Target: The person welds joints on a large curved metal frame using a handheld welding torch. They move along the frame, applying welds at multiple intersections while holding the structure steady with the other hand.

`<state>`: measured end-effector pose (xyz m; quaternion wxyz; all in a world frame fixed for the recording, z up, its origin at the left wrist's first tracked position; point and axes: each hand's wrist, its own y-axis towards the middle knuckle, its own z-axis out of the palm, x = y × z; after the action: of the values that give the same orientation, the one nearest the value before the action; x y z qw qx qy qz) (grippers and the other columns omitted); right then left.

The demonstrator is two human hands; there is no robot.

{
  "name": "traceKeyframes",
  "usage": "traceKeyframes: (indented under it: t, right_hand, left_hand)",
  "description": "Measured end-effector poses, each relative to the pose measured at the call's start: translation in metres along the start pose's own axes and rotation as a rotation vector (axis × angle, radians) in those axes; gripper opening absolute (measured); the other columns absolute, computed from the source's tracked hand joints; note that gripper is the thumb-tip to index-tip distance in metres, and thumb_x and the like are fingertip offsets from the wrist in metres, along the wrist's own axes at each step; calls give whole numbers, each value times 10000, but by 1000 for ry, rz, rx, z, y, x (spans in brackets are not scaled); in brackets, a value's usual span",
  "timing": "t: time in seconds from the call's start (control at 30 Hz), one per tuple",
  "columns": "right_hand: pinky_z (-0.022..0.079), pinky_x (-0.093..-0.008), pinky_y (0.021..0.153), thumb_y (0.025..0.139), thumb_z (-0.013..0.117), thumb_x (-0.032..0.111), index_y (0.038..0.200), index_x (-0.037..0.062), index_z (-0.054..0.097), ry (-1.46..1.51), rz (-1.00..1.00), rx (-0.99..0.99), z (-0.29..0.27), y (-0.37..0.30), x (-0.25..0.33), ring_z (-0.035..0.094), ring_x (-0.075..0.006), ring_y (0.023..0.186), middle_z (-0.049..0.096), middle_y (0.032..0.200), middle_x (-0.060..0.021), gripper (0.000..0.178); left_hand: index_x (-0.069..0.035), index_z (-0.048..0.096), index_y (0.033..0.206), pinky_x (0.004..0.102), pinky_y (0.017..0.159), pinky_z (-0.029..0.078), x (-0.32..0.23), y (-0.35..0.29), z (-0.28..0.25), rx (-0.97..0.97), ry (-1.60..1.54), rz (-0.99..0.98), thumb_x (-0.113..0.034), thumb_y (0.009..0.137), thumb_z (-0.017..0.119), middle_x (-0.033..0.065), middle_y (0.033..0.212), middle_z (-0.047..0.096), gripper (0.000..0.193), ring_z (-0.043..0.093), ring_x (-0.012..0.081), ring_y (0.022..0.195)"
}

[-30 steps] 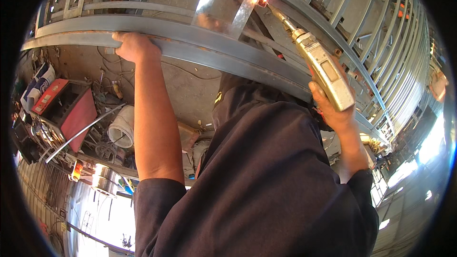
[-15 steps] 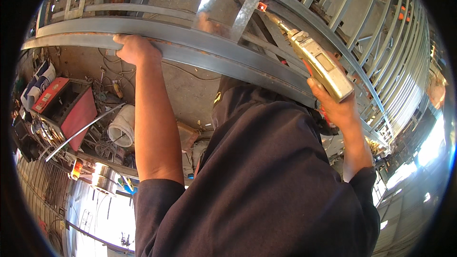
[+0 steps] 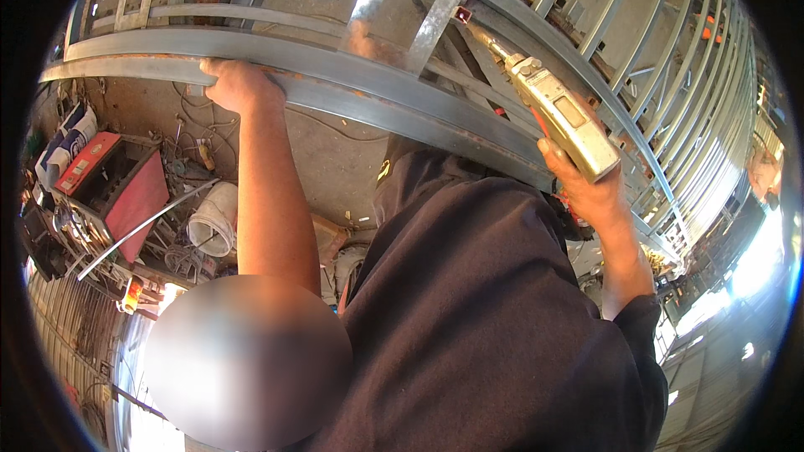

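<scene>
My left hand (image 3: 243, 86) is closed over the edge of a long grey steel beam (image 3: 352, 105) with rust along its seam. My right hand (image 3: 596, 194) is wrapped round the handle of a welding gun (image 3: 563, 113), which has a worn, gold-coloured boxy body. The gun's nozzle tip points up and left, close to the cut end of a small square tube (image 3: 461, 14). A faint reddish glow shows by that tube, beside a shiny galvanised metal frame piece (image 3: 435, 29). Part of my right fingers is hidden behind the gun.
A rack of parallel metal bars (image 3: 670, 59) curves along the right. To the left stand a red open-sided machine (image 3: 138, 201), a white bucket (image 3: 213, 222) and a thin metal rod (image 3: 146, 230). Cables (image 3: 335, 128) lie on the floor below the beam. A blurred oval covers the lower left.
The bright orange-red glow at the small square tube has dimmed to a dull red. Both hands and the welding gun stay almost where they were.
</scene>
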<state>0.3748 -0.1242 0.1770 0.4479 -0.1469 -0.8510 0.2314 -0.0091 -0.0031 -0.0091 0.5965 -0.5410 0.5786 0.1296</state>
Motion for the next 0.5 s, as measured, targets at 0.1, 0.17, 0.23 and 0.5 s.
traceKeyframes:
  t: [0.1, 0.17, 0.23, 0.5]
  right_hand:
    - [506, -308, 1052, 970, 810, 171, 1505, -2, 556, 38, 98, 0, -1, 0, 1, 659, -138, 1195, 734, 1316, -97, 617]
    - [541, -303, 804, 947, 845, 261, 1313, -6, 654, -5, 95, -37, -2, 0, -9, 658, -121, 905, 713, 1036, -45, 491]
    - [558, -299, 677, 937, 862, 305, 1217, -7, 703, -73, 91, -56, -2, 0, -13, 660, -113, 757, 703, 898, -21, 448]
    - [575, -299, 682, 936, 863, 293, 1197, -6, 713, -92, 38, -58, -1, -2, -16, 667, -109, 767, 703, 925, -26, 424]
  left_hand:
    - [60, 309, 1550, 488, 967, 610, -2, -3, 1, -33, 22, -11, -487, 1123, 417, 256, 1483, 538, 703, 656, 397, 1219]
    - [61, 304, 1552, 488, 951, 619, -1, -1, 0, -12, 12, -18, -492, 1122, 420, 260, 1482, 538, 710, 658, 399, 1215]
    - [64, 306, 1549, 484, 926, 628, -1, -3, 1, -24, 6, -7, -491, 1122, 421, 260, 1481, 538, 709, 661, 397, 1208]
    - [17, 323, 1557, 482, 865, 637, -4, -8, 2, -8, -10, -10, -495, 1124, 413, 233, 1477, 550, 677, 678, 387, 1165]
